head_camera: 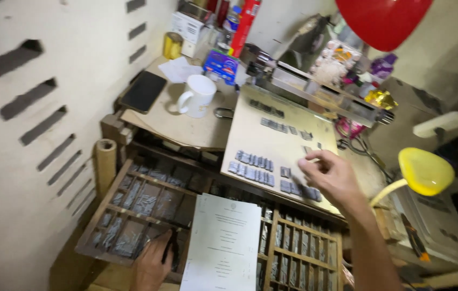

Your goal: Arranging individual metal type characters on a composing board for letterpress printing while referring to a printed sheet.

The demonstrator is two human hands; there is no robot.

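My right hand [330, 175] reaches over a tilted beige board [272, 143], fingers pinched just above rows of small grey metal type blocks [253, 166]; whether a block is between the fingertips I cannot tell. My left hand [152, 261] rests at the bottom of a wooden type case [132, 210] whose compartments hold grey metal pieces, with a dark thin object by its fingers. A printed white sheet of paper [224, 245] lies over the middle of the case.
A white mug [196, 95] and a black phone [144, 90] sit on the back worktop with boxes and bottles. A yellow lamp shade [426, 171] stands right, a red balloon [382, 19] hangs above, a slotted white wall [35, 97] is left.
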